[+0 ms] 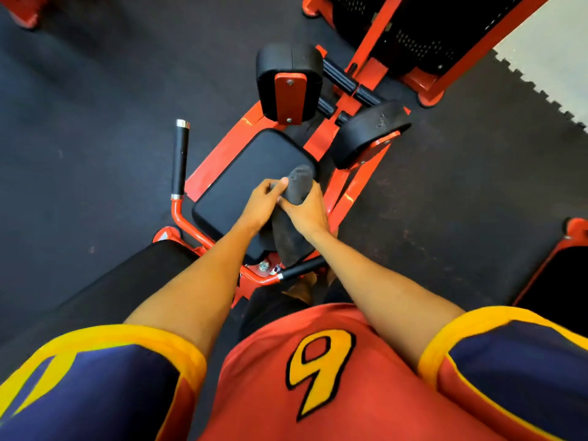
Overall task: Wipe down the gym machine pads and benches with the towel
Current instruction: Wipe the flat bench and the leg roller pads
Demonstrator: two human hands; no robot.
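Leaned over an orange-framed machine (219, 160), black side handle (180, 160) at far left. Pinched the dark grey towel (294, 189) with the left hand (262, 203), thumb laid on top, above the black seat pad (248, 179). Clutched the same towel in the right hand (308, 213), fingers curled round its middle. Held it bunched over the seat pad's right edge, tail hanging toward the short handle (302, 268) below. Left two thigh pads (288, 81) untouched farther right.
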